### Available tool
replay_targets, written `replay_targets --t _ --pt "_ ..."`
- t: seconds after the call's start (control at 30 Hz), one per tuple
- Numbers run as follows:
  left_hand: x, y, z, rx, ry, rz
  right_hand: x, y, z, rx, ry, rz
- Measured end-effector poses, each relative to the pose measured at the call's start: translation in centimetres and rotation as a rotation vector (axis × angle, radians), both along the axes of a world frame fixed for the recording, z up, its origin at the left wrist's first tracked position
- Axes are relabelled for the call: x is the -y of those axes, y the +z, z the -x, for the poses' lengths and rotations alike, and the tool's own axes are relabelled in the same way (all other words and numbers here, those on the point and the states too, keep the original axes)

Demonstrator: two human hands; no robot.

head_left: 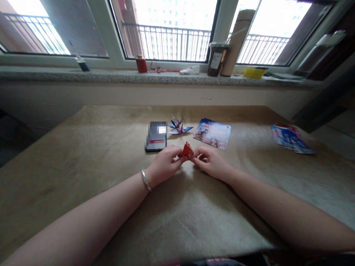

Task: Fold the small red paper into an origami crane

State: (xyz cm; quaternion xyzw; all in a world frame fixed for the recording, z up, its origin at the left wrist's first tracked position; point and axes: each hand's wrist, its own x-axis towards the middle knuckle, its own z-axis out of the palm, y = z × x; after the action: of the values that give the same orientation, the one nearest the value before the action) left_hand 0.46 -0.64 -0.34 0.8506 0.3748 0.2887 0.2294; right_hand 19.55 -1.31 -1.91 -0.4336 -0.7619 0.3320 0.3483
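A small red folded paper (188, 151) is held just above the tan table (83, 159) between both my hands. My left hand (164, 163), with a silver bangle on its wrist, pinches the paper's left side. My right hand (210, 161) pinches its right side with curled fingers. Just behind the hands lie a dark phone (156, 141), a finished blue patterned paper crane (179, 126) and a stack of printed paper sheets (213, 133).
More printed sheets (291, 138) lie at the table's far right. A stone windowsill (111, 76) behind holds a red cup (141, 64), a dark jar (217, 59), a tall cardboard tube (237, 36) and a yellow object (253, 72).
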Motion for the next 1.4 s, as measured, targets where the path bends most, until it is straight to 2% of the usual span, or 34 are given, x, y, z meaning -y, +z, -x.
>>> replay_targets --t 0.1,0.27,0.43,0.53,0.73,0.97,1.13,1.4 --pt "0.0 0.0 0.0 0.003 -0.037 -0.027 0.3 0.6 0.0 0.044 0.004 -0.065" --pt "0.1 0.2 -0.1 0.012 -0.023 0.028 0.4 0.9 -0.1 0.120 -0.026 -0.182" --pt "0.0 0.1 0.0 0.039 0.026 0.049 0.3 0.3 -0.1 0.131 -0.045 -0.157" --pt "-0.1 0.0 0.1 0.074 0.008 0.069 0.3 0.1 -0.1 0.143 -0.036 -0.169" --pt "0.2 0.4 -0.1 0.139 -0.001 0.120 0.4 0.4 -0.2 0.135 0.039 -0.160" --pt "-0.1 0.2 0.1 0.181 -0.120 0.260 0.5 1.4 -0.5 -0.051 0.143 -0.102" --pt "-0.2 0.2 0.0 0.211 -0.157 0.319 0.3 1.0 -0.5 -0.120 0.116 -0.043" --pt "-0.5 0.0 0.1 0.258 -0.217 0.418 0.1 0.7 -0.5 -0.125 0.126 -0.033"
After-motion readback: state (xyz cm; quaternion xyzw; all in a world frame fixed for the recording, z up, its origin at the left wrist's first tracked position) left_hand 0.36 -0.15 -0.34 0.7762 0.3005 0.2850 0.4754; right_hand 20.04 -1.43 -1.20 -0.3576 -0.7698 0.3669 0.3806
